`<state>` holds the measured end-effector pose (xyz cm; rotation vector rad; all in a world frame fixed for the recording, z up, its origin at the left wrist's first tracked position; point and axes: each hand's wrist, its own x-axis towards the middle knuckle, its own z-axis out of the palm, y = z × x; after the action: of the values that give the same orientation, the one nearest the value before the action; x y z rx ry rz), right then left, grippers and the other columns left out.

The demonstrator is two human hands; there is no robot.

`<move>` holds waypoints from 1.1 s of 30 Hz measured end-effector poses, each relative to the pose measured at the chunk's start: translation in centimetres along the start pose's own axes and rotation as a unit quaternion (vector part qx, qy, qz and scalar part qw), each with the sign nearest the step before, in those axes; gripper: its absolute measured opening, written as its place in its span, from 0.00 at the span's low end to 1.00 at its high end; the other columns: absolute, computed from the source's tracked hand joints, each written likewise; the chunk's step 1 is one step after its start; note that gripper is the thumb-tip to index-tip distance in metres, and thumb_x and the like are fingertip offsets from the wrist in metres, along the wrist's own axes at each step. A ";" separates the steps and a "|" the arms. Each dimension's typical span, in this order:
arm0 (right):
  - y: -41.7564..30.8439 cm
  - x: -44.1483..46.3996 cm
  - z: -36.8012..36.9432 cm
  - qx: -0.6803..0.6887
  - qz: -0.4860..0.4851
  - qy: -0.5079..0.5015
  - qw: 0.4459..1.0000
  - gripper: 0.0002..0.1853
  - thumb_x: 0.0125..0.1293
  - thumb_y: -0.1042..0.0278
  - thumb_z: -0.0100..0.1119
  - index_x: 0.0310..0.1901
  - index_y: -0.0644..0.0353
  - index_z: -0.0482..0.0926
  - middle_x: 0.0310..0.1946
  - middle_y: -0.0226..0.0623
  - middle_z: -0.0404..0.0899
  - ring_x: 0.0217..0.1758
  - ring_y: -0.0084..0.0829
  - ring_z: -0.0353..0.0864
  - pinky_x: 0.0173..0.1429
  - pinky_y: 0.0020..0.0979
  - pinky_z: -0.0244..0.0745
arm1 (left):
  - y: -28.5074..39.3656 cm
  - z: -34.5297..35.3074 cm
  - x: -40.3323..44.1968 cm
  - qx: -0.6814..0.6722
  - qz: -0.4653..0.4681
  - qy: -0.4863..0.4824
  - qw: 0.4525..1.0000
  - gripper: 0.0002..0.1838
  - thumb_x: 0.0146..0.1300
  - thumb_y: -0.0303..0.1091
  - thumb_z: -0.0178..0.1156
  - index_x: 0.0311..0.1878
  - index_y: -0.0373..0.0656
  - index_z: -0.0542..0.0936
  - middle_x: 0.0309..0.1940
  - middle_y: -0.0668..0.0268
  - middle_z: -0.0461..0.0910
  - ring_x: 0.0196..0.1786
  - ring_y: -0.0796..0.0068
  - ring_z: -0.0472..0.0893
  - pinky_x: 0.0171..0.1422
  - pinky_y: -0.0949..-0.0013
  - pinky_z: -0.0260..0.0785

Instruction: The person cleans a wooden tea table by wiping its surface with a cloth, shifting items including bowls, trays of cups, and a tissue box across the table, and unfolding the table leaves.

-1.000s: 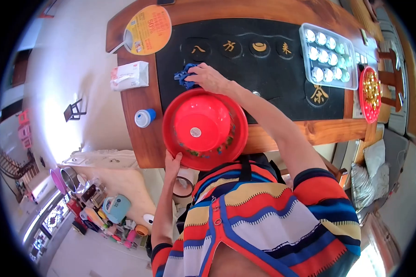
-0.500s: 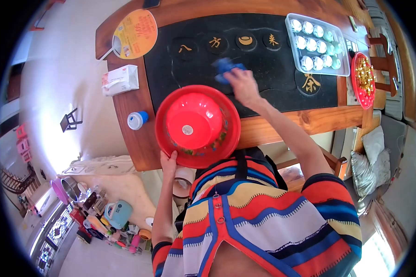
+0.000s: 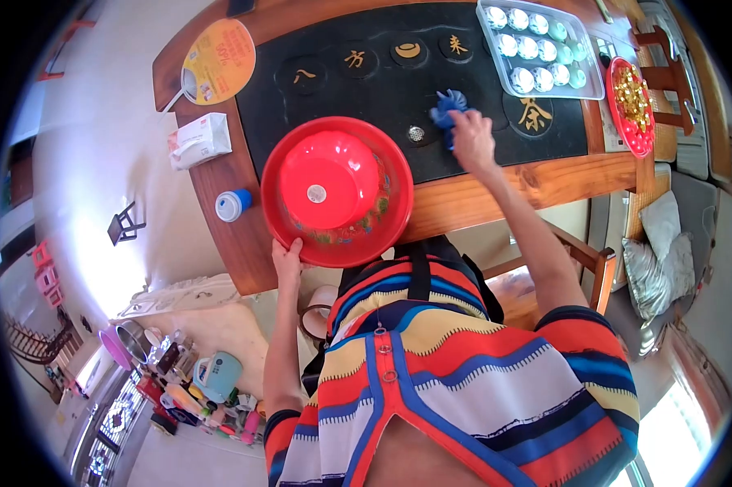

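My left hand (image 3: 288, 261) grips the near rim of a red plastic basin (image 3: 398, 195), which has a flower pattern and a round pale sticker at its centre. The basin is over the front edge of the wooden table, overlapping the black tea tray (image 3: 341, 101). Pinched in my right hand (image 3: 473, 140) is a bunched blue cloth (image 3: 449, 105), resting on the tray's dark surface. Left of the cloth shows a small round metal drain (image 3: 415, 134). Gold characters mark the tray.
A clear plastic box (image 3: 573, 91) of cups stands at the back right, beside a red plate (image 3: 643, 146) of gold-wrapped pieces. To the left lie a round fan (image 3: 224, 65), a tissue pack (image 3: 199, 140) and a blue-and-white lidded cup (image 3: 232, 205). A wooden chair (image 3: 601, 280) stands near my right side.
My right hand has moved the blue cloth rightward across the tray, and the metal drain now shows. My left hand still holds the basin. The view has shifted slightly.
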<state>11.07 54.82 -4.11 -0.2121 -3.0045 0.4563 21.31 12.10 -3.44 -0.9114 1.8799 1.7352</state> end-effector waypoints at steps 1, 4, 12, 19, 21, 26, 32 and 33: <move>-1.6 -1.3 0.6 0.039 -0.021 0.012 0.999 0.19 0.57 0.73 0.59 0.52 0.47 0.77 0.47 0.38 0.72 0.48 0.48 0.71 0.43 0.45 0.79 | 0.1 0.1 0.2 0.000 -0.003 0.003 1.000 0.19 0.67 0.29 0.54 0.59 0.42 0.64 0.49 0.55 0.77 0.36 0.60 0.85 0.25 0.58 0.83; -6.3 -5.2 0.6 0.095 -0.044 -0.037 0.994 0.25 0.55 0.75 0.62 0.56 0.48 0.75 0.49 0.38 0.72 0.48 0.47 0.72 0.44 0.43 0.78 | 0.5 0.0 0.3 0.015 -0.026 -0.013 0.999 0.19 0.68 0.30 0.53 0.60 0.43 0.63 0.49 0.54 0.77 0.38 0.57 0.85 0.26 0.56 0.84; 7.9 -6.7 -2.2 -0.101 0.069 0.097 0.988 0.22 0.56 0.71 0.59 0.55 0.45 0.76 0.45 0.37 0.75 0.43 0.47 0.75 0.43 0.48 0.75 | 2.6 0.1 0.6 0.013 -0.069 -0.067 0.995 0.21 0.71 0.32 0.50 0.63 0.42 0.58 0.54 0.50 0.73 0.44 0.49 0.84 0.32 0.51 0.85; 0.2 -9.8 1.2 -0.097 0.080 0.160 0.979 0.19 0.56 0.69 0.61 0.51 0.58 0.75 0.42 0.40 0.75 0.48 0.40 0.73 0.53 0.46 0.65 | 2.5 -1.9 1.9 0.103 -0.103 -0.145 0.979 0.22 0.72 0.33 0.50 0.64 0.44 0.54 0.58 0.49 0.70 0.48 0.50 0.82 0.36 0.52 0.84; -6.0 -12.8 1.5 -0.042 0.045 0.158 0.986 0.21 0.54 0.73 0.62 0.52 0.58 0.75 0.44 0.42 0.74 0.49 0.43 0.72 0.52 0.45 0.68 | 2.4 -2.0 1.9 0.070 -0.098 -0.163 0.979 0.23 0.72 0.33 0.50 0.64 0.44 0.54 0.58 0.49 0.70 0.47 0.50 0.83 0.36 0.53 0.84; -10.0 -18.2 1.0 0.064 0.000 0.078 0.995 0.25 0.51 0.73 0.66 0.54 0.52 0.76 0.47 0.43 0.71 0.45 0.48 0.72 0.47 0.45 0.74 | 2.8 -1.8 2.0 0.042 -0.100 -0.168 0.980 0.21 0.72 0.31 0.50 0.62 0.42 0.56 0.55 0.49 0.73 0.45 0.51 0.84 0.36 0.54 0.83; 1.3 -17.0 -0.3 -0.069 0.248 0.177 0.950 0.20 0.60 0.69 0.60 0.56 0.49 0.73 0.48 0.47 0.72 0.45 0.51 0.72 0.45 0.49 0.74 | 3.0 -2.3 3.1 0.037 -0.132 -0.204 0.969 0.19 0.72 0.33 0.49 0.62 0.42 0.59 0.51 0.48 0.77 0.40 0.50 0.84 0.36 0.54 0.83; 0.8 -17.4 0.2 -0.071 0.248 0.176 0.950 0.20 0.60 0.69 0.60 0.56 0.49 0.73 0.48 0.47 0.72 0.45 0.51 0.72 0.45 0.49 0.74 | 2.7 -2.5 3.4 0.034 -0.135 -0.205 0.969 0.19 0.72 0.34 0.49 0.62 0.40 0.59 0.51 0.48 0.77 0.40 0.51 0.84 0.37 0.54 0.83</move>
<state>28.32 52.90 -5.80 -0.9616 -2.6080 0.2044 17.33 9.06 -3.53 -0.6813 1.4646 1.5439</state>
